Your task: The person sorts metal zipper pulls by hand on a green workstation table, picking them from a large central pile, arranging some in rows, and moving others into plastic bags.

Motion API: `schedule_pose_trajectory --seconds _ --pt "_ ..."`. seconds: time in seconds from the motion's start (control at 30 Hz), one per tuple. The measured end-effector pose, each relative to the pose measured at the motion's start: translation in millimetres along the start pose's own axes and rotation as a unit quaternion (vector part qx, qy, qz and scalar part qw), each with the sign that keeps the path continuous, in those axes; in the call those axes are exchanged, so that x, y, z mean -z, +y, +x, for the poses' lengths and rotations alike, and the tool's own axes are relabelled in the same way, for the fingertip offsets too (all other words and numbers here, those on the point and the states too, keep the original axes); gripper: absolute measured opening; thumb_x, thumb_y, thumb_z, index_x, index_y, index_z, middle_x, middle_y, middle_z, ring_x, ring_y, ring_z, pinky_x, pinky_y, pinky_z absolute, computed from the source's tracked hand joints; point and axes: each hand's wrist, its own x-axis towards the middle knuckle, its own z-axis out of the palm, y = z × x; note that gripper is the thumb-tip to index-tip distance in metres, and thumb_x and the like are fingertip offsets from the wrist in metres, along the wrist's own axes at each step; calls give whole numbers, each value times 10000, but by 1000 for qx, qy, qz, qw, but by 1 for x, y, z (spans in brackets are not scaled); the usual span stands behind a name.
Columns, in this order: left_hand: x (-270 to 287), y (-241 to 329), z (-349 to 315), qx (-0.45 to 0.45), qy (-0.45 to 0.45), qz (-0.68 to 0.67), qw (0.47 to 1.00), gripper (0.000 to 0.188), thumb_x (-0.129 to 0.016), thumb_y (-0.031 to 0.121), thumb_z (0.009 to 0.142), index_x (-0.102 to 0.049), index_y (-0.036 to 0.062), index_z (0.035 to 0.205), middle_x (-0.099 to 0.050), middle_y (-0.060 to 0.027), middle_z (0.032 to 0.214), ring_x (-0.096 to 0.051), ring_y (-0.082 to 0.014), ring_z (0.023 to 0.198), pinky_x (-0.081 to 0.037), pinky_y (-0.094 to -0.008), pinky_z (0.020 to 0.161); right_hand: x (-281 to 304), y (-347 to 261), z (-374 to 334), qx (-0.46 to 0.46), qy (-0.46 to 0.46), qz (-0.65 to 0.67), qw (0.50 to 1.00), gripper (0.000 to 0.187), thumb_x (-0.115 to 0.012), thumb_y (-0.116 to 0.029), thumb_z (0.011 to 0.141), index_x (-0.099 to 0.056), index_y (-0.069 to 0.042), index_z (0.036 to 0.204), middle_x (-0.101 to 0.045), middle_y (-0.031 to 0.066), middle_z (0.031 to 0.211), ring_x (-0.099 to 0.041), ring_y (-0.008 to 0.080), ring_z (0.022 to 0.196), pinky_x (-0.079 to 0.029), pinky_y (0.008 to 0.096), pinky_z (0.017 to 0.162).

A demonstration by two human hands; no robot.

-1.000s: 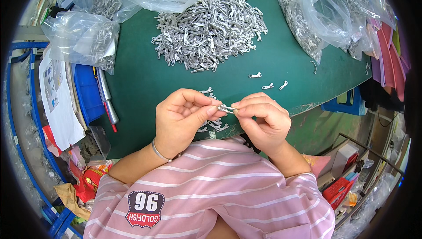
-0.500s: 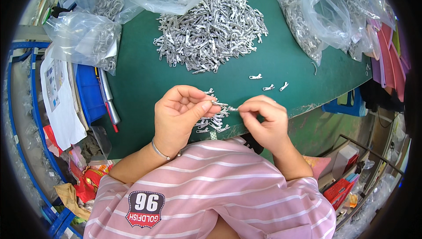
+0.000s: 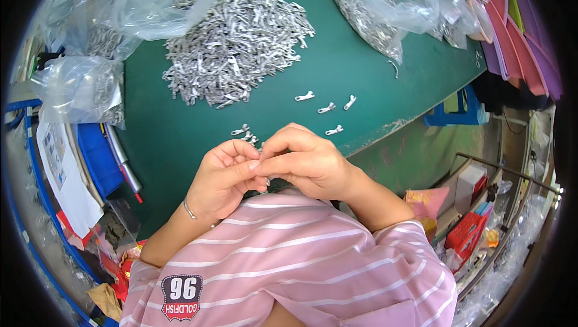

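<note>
My left hand [image 3: 224,178] and my right hand [image 3: 308,167] meet at the fingertips, close above the table edge in front of me. Both are closed in a pinch. Whatever lies between the fingers is hidden, though a glint of metal shows just under them. Behind the hands, partly covered, is a small group of silver zipper pulls [image 3: 241,129]. To the right, several single zipper pulls lie apart, among them one [image 3: 334,129] nearest my right hand and another [image 3: 304,96] farther back. A big heap of zipper pulls [image 3: 232,50] covers the table beyond.
The green tabletop [image 3: 373,86] slants down to a worn front edge. Clear bags of metal parts [image 3: 367,23] stand at the back right, with more bags [image 3: 84,89] on the left. A blue tray [image 3: 99,157] and pens sit left. A blue stool [image 3: 454,113] stands beyond the right edge.
My right hand has come back to the left one and now overlaps it. One more single zipper pull lies on the table at right. The whole view has shifted, moving the heap leftward.
</note>
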Motion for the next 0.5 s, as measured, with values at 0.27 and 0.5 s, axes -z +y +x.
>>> schedule_pose_trajectory --seconds 0.27,0.5 --pt "-4 -6 5 66 -6 21 998 100 -623 -2 953 -607 -4 1051 -705 -138 936 -720 -205 767 -618 -323 711 9 0 -12 1 -19 3 1000 183 -760 -2 773 -697 -67 932 -657 54 1000 -609 263 899 -498 361 815" --pt "-12 -4 7 72 -4 25 997 132 -613 4 957 -612 -11 1088 -708 -142 953 -722 -207 782 -615 -322 721 16 -2 -12 3 -23 26 999 131 -733 -4 810 -669 -67 906 -642 60 960 -600 258 889 -474 358 801"
